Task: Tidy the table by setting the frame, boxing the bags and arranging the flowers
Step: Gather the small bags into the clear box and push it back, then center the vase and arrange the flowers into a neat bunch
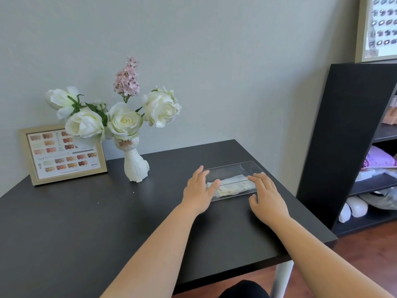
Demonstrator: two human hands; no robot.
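Note:
A clear plastic box (236, 168) lies on the black table (86, 222) at the right, with small pale bags (233, 186) inside it. My left hand (199, 190) rests against the box's left end, thumb over the front rim. My right hand (267, 196) touches its right front corner, fingers spread. A gold picture frame (62, 153) stands upright against the wall at the back left. Beside it a white cat-shaped vase (135, 164) holds white roses (124, 122) and a pink sprig (127, 79).
A black shelf unit (348, 136) stands right of the table, holding white and purple items. The table's right edge lies close to the box. A framed display (380, 26) hangs on the wall above the shelf. Wooden floor shows below.

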